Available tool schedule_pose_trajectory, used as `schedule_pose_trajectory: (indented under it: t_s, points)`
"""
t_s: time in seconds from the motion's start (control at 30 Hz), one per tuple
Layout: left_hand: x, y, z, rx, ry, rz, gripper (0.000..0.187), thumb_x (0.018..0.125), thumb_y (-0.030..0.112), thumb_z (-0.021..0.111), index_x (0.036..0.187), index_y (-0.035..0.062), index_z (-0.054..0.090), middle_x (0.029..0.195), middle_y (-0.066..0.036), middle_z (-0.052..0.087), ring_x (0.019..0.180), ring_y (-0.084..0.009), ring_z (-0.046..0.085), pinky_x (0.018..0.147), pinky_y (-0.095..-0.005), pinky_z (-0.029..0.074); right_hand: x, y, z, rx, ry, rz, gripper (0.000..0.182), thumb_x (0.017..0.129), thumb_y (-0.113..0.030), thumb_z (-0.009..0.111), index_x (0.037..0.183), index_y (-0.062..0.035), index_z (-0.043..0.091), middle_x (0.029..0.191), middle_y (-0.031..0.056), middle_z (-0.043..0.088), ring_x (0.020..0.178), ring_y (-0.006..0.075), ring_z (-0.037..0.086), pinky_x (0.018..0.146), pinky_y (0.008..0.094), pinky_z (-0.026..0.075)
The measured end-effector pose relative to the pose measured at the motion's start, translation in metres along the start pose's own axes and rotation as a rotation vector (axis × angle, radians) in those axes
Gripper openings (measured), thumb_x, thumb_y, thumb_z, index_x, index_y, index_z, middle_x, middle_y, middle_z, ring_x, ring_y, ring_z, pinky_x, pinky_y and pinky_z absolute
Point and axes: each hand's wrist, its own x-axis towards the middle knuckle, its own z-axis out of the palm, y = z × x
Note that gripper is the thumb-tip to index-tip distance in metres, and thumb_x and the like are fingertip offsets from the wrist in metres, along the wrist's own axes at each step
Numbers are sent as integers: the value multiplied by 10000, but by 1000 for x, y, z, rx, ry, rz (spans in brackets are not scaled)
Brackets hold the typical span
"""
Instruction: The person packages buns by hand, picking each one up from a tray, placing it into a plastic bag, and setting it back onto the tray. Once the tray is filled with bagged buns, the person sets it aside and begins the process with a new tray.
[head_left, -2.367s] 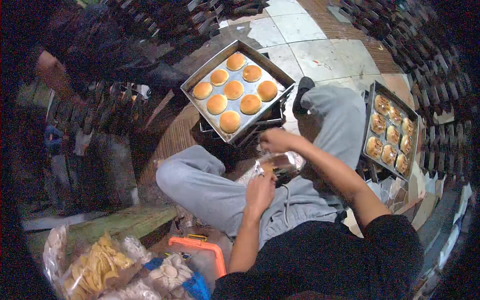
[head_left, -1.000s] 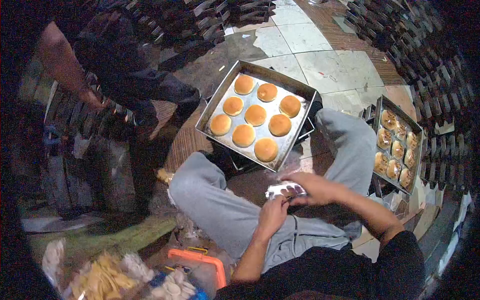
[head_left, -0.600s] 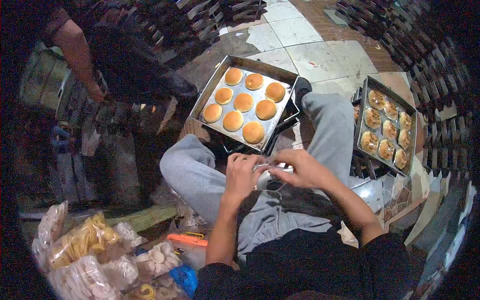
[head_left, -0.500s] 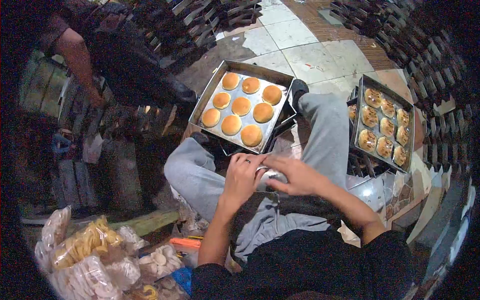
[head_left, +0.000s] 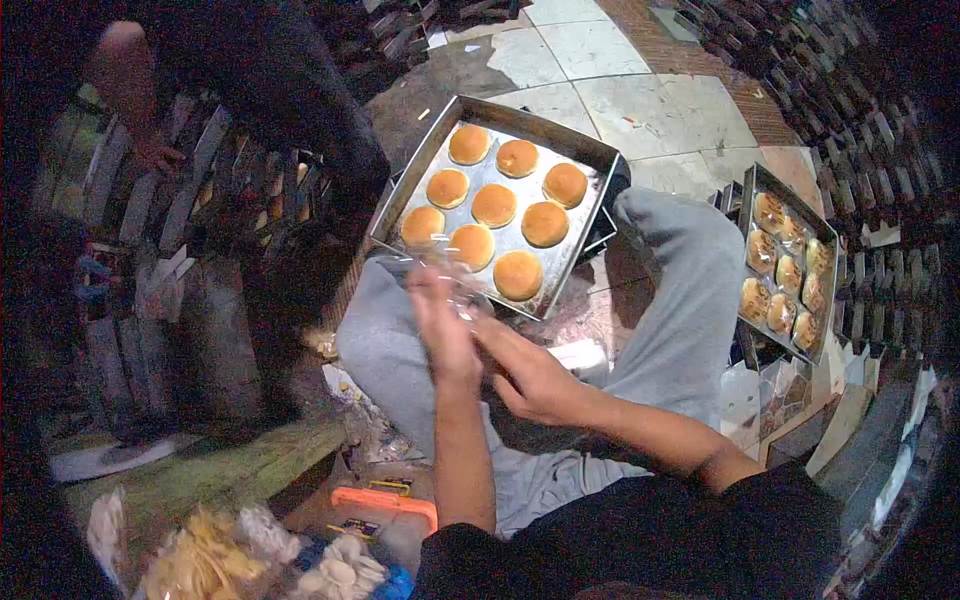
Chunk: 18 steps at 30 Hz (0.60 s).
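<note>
My left hand (head_left: 446, 332), smeared by motion, is raised at the near edge of a metal tray (head_left: 590, 145). A thin clear plastic bag (head_left: 440, 258) shows as glints at its fingers. Against it lies my right hand (head_left: 538, 382), its fingers pressed together at the same plastic; the fingertips are partly hidden. Several round golden buns (head_left: 494, 206) sit in the tray just beyond my hands. A white, shiny plastic stack (head_left: 580, 356) lies between my legs, to the right of my right hand.
At right stands another tray (head_left: 748, 200) of wrapped topped buns (head_left: 788, 272). An orange-handled thing (head_left: 385, 502) and filled plastic bags (head_left: 205, 560) lie at lower left. Stacked dark trays line both sides. Another person's arm (head_left: 130, 90) is at upper left.
Both hands have moved left and up from the white plastic stack toward the tray, with clear plastic now at the fingers. The view has shifted, and the other person has moved.
</note>
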Motion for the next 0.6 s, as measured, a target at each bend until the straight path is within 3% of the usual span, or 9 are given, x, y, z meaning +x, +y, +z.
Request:
schedule_pose_trajectory:
  t_s: [0.07,0.17,0.23,0.3,0.37,0.43,0.47,0.57,0.6]
  points:
    - [27,28,-15,-98,175,33,442,1059,400,550,1361,85,481,1246,-109,610,1113,-191,593,920,-370,500,9,21,5,-79,-84,-23,599,826,27,535,1421,44,472,1421,274,530,1285,410,557,1107,452,450]
    - [50,33,-58,-251,149,-20,475,1051,422,555,1375,81,486,1246,-106,642,1107,-218,636,889,-366,530,25,123,25,-475,-24,198,473,950,-151,574,1386,19,506,1416,233,532,1332,450,483,1107,535,413]
    - [43,40,-50,-279,155,-6,501,1049,445,547,1388,81,491,1285,-104,632,1157,-238,629,910,-373,533,35,197,38,-943,28,52,466,998,-257,545,1371,21,512,1373,226,550,1307,462,486,1042,580,437]
    - [46,32,-60,-260,160,-14,528,1051,483,517,1392,80,496,1306,-92,626,1198,-251,619,929,-404,529,62,205,38,-891,-7,131,453,986,-282,559,1318,26,546,1316,230,566,1266,444,511,999,575,454]
    - [45,31,-59,-306,128,-23,476,1058,483,491,1326,89,513,1278,-142,649,1143,-291,657,840,-436,617,78,207,34,-836,-43,210,446,973,-307,573,1265,30,580,1259,234,582,1225,426,537,955,569,472]
    - [46,25,-57,-299,120,9,454,1062,476,485,1309,97,517,1269,-148,651,1157,-317,653,833,-459,619,83,205,23,-881,-242,398,390,914,-316,639,1139,2,645,1156,215,602,1151,373,566,896,536,490]
    - [49,23,-55,-329,92,-25,449,1063,475,484,1300,96,521,1267,-152,651,1168,-333,648,837,-470,619,79,199,18,-922,-208,378,327,807,-298,725,1022,-59,672,1079,193,591,1118,366,564,879,527,491]
    - [47,18,-43,-364,74,-65,454,1057,479,492,1281,86,528,1264,-161,648,1205,-387,625,900,-528,594,57,176,-1,-917,-182,227,407,772,-325,768,1066,-58,677,1093,210,601,1065,384,593,881,517,504]
    - [44,16,-39,-385,22,-91,474,1054,489,499,1296,81,520,1300,-141,620,1217,-361,613,939,-511,555,56,177,-5,-801,-272,321,459,783,-351,778,1093,-31,667,1059,221,657,964,400,654,820,506,529]
